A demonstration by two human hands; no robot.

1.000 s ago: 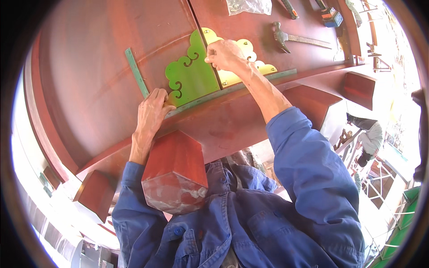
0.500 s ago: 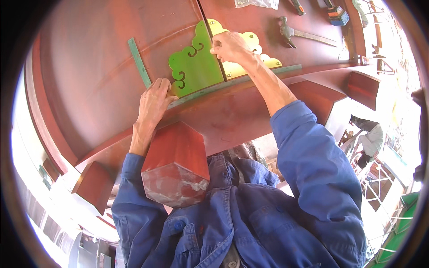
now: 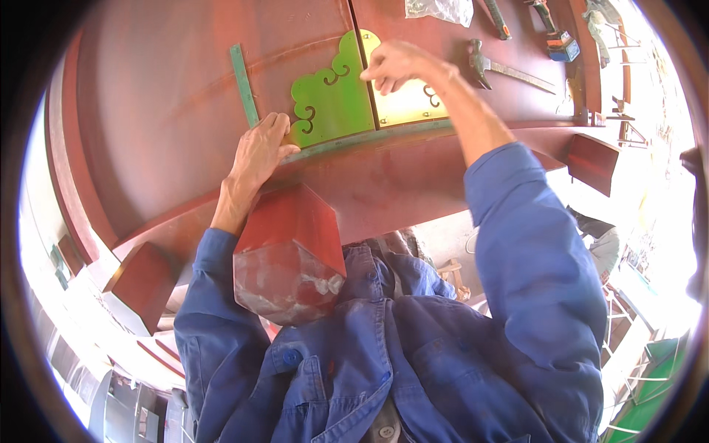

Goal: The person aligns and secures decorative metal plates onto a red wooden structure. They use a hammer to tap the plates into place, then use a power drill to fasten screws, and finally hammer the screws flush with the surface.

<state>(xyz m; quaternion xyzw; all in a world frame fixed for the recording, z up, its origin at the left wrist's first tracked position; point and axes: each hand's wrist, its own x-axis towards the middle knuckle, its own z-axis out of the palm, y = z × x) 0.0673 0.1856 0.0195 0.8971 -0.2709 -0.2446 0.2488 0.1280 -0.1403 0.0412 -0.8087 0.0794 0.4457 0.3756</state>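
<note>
A green scalloped plate [image 3: 336, 107] with dark curl cut-outs lies on a reddish-brown panel [image 3: 170, 96]. Beside it, across a dark seam, sits a shiny yellow plate [image 3: 406, 103] with small holes, partly covered by my right arm. My left hand [image 3: 258, 151] is closed at the green plate's lower left corner, thumb and bent fingers touching it. Over the seam, my right hand [image 3: 399, 68] is slightly blurred, with thumb and forefinger drawn together. Whatever may be between those fingertips is too small to make out.
A narrow green strip [image 3: 244, 85] lies left of the plates. To the right are a claw hammer [image 3: 480, 65], another tool's handle [image 3: 498, 18], a blue-based power tool [image 3: 563, 48] and a clear plastic bag [image 3: 439, 9]. A red-brown faceted block [image 3: 292, 221] juts out near my chest.
The view has shifted a little, moving the plates rightward in the picture. My right hand has lifted slightly and its forearm covers more of the yellow plate. My left hand stays at the corner.
</note>
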